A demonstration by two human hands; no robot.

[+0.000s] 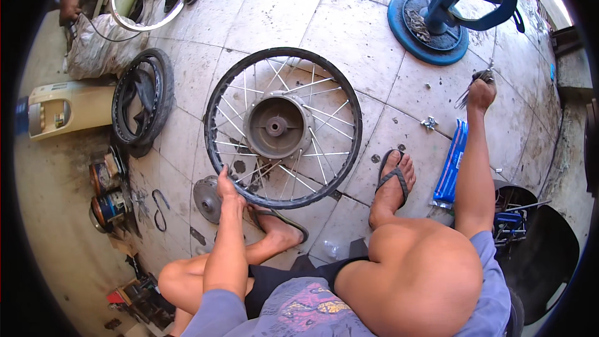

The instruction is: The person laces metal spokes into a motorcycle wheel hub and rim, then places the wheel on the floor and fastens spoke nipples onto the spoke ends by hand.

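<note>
A black wheel rim (350, 168) lies in front of me, with silver spokes (324, 114) running from it to a grey metal hub (277, 126) in its middle. My left hand (231, 192) grips the near left edge of the rim, thumb on top; its other fingers are mostly hidden. Far off to the right, my right hand (482, 95) is closed around a bundle of thin metal spokes (463, 98), their ends sticking out on both sides of the fist. A long blue plastic packet (450, 165) lies on the floor beside my right forearm.
A round metal plate (208, 200) lies left of the wheel. Tyres (145, 97) lean near a beige appliance (78, 109). A blue stand (430, 40) rises at the far right; a black tool bin (543, 243) sits nearer. Another person's hand (70, 9) is near a chrome rim (118, 19).
</note>
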